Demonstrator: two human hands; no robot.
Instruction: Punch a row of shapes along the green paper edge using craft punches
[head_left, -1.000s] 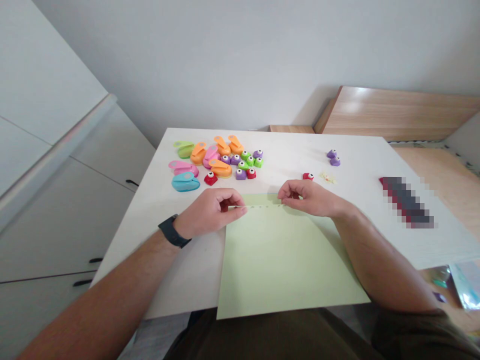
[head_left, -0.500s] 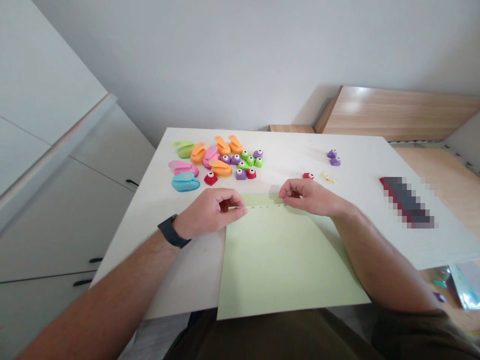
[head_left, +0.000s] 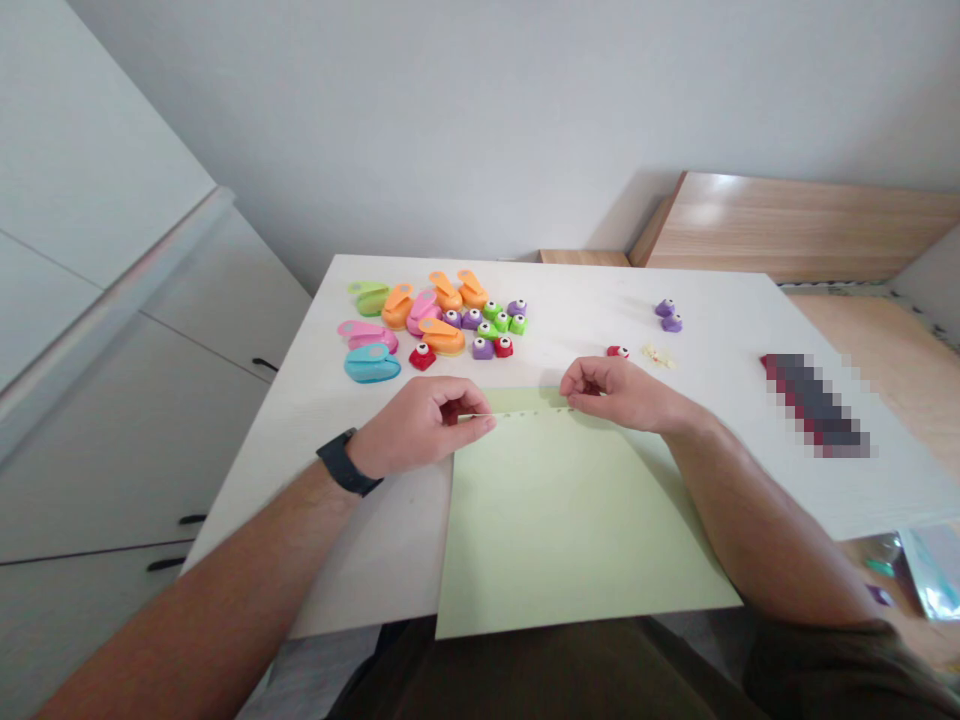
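Two grips, our left hand (head_left: 420,425) and right hand (head_left: 626,395), pinch the green paper (head_left: 570,520) along its hole-dotted edge, its body spreading nearer us. We appear to be steadying it; the next move calls for even tension. Craft punches (head_left: 444,338) sit beyond the left grip.

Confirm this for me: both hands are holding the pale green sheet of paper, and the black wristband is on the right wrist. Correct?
Not quite: the head view shows the black wristband at the wrist of the left hand, not the right hand. Both hands are holding the pale green sheet of paper.
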